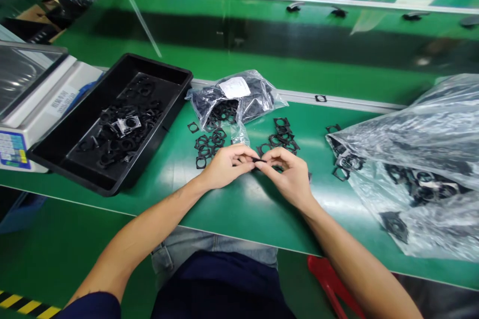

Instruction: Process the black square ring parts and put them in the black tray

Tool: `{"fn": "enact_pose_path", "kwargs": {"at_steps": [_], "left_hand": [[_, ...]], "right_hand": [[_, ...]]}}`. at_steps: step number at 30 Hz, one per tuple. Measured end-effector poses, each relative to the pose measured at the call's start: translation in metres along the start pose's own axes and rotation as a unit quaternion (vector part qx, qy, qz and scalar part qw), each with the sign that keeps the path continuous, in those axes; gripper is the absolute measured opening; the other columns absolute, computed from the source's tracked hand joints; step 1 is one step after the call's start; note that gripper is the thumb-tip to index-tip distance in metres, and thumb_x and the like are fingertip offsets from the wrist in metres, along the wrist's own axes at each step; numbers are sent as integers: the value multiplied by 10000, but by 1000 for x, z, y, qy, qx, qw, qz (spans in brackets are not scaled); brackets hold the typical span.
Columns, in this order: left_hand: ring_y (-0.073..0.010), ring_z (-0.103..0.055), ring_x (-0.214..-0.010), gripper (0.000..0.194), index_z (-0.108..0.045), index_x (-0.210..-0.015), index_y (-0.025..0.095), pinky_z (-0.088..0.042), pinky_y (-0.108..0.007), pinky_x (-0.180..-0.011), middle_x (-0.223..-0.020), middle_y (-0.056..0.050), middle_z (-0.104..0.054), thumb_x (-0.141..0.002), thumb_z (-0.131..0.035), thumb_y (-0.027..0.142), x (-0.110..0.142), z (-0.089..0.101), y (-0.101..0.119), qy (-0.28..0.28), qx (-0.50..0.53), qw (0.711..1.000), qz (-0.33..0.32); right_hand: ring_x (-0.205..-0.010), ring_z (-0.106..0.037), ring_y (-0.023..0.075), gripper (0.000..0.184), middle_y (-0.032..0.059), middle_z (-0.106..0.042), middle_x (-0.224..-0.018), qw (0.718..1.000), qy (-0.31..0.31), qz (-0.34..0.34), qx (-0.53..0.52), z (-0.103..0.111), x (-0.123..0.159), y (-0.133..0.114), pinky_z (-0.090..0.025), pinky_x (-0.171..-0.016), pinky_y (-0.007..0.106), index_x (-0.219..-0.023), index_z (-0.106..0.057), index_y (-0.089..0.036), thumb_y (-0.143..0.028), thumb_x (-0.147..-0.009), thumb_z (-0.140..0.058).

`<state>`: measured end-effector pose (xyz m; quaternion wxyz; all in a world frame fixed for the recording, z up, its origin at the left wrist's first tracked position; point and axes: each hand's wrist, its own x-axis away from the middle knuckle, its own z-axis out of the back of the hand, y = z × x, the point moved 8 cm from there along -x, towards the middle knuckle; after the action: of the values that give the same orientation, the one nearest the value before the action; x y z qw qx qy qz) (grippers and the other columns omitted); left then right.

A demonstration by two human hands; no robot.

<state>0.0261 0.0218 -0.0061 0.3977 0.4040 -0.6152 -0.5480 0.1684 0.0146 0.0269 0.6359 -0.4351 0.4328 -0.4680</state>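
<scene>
My left hand (pixel 228 165) and my right hand (pixel 286 172) meet over the green table, both pinching a small black part (pixel 258 160) between thumbs and fingers. The part is seen edge-on and mostly covered by the fingertips. Just beyond my left hand lies a loose group of black square ring frames (pixel 204 148). Another pile of black frames (pixel 283 132) sits past my right hand, partly hidden by it. Behind both stands an open clear plastic bag (pixel 258 97) full of black parts, with a white label on it.
A black tray (pixel 112 190) of mixed black parts stands left, beside a white weighing scale (pixel 22 134). At the right, a large clear bag (pixel 419 129) spills frames onto the table. One frame (pixel 321 98) rests on the metal rail (pixel 352 104). A red stool (pixel 329 284) is below the edge.
</scene>
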Motion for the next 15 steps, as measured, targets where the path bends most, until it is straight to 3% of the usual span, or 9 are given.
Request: {"fn": "enact_pose_path", "kwargs": {"at_steps": [3, 7, 15], "left_hand": [[-128, -684, -724, 260, -679, -883, 131, -558, -245, -716, -789, -26, -687, -763, -806, 323, -2, 4, -4, 15, 65, 998, 20], [-140, -712, -714, 342, -635, -827, 127, -577, -259, -716, -763, -27, -703, -719, -858, 364, -4, 5, -8, 12, 121, 991, 50], [-126, -692, -662, 331, -692, -847, 122, -553, -238, -670, -748, -30, -716, -693, -872, 354, -2, 8, -4, 37, 88, 995, 25]], "right_hand": [[-770, -655, 175, 326, 39, -688, -889, 999, -28, 18, 2, -4, -1, -4, -577, -721, 309, -942, -712, -219, -501, -804, -802], [-803, -661, 191, 215, 59, -697, -891, 997, -36, 53, 46, -5, -1, -8, -571, -721, 324, -894, -734, -219, -431, -904, -705], [-766, -667, 171, 198, 49, -692, -900, 999, -34, 34, 25, -4, 0, -3, -585, -710, 296, -946, -742, -220, -409, -885, -728]]}}
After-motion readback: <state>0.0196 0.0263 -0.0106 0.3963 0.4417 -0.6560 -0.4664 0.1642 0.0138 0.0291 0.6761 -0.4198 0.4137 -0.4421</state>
